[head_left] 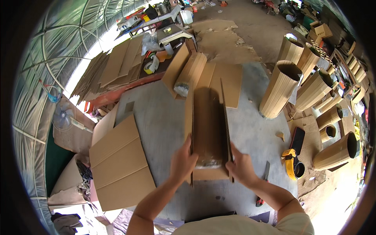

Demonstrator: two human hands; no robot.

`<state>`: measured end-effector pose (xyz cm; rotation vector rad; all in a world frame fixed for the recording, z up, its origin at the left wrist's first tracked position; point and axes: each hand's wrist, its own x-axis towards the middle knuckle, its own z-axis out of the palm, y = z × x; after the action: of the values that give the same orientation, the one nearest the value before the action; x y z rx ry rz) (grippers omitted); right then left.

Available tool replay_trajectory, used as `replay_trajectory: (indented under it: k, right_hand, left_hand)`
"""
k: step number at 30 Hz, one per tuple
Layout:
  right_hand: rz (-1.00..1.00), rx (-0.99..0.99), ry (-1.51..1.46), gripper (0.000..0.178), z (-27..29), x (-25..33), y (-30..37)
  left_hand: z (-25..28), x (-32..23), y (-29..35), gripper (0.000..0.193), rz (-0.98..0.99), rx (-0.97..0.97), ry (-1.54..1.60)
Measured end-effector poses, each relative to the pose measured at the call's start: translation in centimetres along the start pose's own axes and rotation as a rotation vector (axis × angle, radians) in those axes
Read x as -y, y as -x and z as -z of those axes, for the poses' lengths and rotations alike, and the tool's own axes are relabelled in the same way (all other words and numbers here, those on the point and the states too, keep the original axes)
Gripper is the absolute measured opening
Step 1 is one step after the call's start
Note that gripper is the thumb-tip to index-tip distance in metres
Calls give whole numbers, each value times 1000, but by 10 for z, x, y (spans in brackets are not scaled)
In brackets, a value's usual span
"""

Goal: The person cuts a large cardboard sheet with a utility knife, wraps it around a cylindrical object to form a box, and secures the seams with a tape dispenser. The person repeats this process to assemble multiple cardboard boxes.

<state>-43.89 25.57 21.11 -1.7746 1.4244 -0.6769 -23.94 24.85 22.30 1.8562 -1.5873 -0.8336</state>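
In front of me a creased cardboard sheet [231, 88] is folded up into a trough with two upright side walls. Inside it lies a brown cylinder [209, 133], its near end covered in shiny clear plastic. My left hand [183, 161] pinches the left wall near its front edge. On the opposite wall my right hand [242, 165] grips in the same way, thumb inside. Beyond the trough, to the left, a second cardboard tube [192, 72] with a plastic-covered end rests in another folded sheet [175, 64].
A flat creased cardboard sheet [121, 164] lies on the left of the grey table [156, 113]. To the right are a red-handled utility knife [267, 176], a yellow tape dispenser [289, 162] and a black flat device [298, 140]. Several upright cardboard tubes [279, 92] stand farther right.
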Motion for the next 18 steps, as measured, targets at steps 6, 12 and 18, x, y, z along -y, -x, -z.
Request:
replay_trajectory:
  k: [6,12,18]
  right_hand:
    - [-103,-278,28,51,27,-4,-136]
    - [-238,-379,170,28,14,-29,-280]
    - [-381,-301,287,31,-38,-71,-318]
  left_hand:
    - [-14,-38,-170,52,-394,-164,-162]
    - [-29,3,-325,43,-560,-202,-145]
    - [-17,79,-275,57,-499,-37,-159]
